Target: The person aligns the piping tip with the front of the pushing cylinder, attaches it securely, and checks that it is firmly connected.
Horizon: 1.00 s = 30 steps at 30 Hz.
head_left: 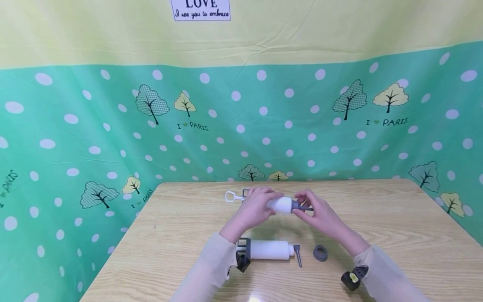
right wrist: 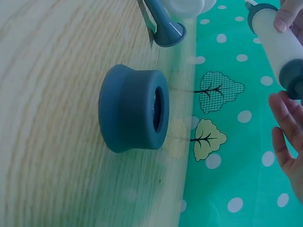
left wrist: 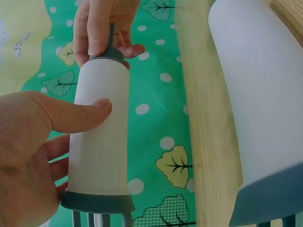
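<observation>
A white-barrelled plunger syringe [head_left: 280, 204] is held up over the table, lying roughly sideways. My left hand [head_left: 253, 209] grips its barrel, the thumb lying across the white wall in the left wrist view. The white looped plunger handle [head_left: 229, 196] sticks out on the left. At the other end is a dark grey nozzle cap [left wrist: 108, 53] with a thin spout. Fingers of my right hand [head_left: 318, 214] pinch this cap. From the right wrist, the cap's rounded end [right wrist: 292, 78] shows right at the fingertips.
A second white syringe [head_left: 269, 250] lies on the wooden table [head_left: 385, 235] nearer me. By its tip is a loose grey angled nozzle [head_left: 298, 256]. To the right of that sits a grey collar ring [head_left: 320, 253]. A green dotted curtain [head_left: 264, 147] hangs behind the table.
</observation>
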Tool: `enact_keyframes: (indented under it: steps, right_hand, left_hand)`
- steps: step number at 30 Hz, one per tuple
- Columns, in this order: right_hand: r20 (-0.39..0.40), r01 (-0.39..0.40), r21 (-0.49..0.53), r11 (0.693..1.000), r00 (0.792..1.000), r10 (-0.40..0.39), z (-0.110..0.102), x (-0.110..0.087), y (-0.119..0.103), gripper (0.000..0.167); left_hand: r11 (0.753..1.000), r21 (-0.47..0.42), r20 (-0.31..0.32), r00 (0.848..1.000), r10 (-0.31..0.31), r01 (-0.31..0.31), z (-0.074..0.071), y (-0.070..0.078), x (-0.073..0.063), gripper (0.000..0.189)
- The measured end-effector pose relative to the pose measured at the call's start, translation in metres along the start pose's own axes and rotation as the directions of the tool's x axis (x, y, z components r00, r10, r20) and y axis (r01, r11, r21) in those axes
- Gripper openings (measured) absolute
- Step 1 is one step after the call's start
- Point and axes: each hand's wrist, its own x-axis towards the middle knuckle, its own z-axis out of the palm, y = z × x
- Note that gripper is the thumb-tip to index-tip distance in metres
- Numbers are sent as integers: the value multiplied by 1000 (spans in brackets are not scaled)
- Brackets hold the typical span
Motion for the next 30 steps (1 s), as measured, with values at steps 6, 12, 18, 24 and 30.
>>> enact_keyframes:
  steps: [6,12,18,24,30]
  right_hand:
    - [25,-29,11,1000,999,28,-2,1,-2,28]
    - [50,-35,12,999,998,34,-2,3,-2,20]
    - [26,7,-40,999,1000,-6,0,1,0,37]
    - [-46,157,-92,983,986,-162,3,2,4,43]
    - [-77,163,-79,983,983,-169,3,3,3,40]
  left_hand:
    - [1000,-4,-5,1000,2,-2,0,1,0,51]
    - [1000,-9,-2,1000,1,-1,0,2,-1,51]
    - [1000,-19,-5,1000,0,0,3,-1,-2,52]
    - [1000,-18,-4,1000,2,-2,2,0,-2,52]
    - [1000,-14,-16,1000,-5,4,2,0,-1,51]
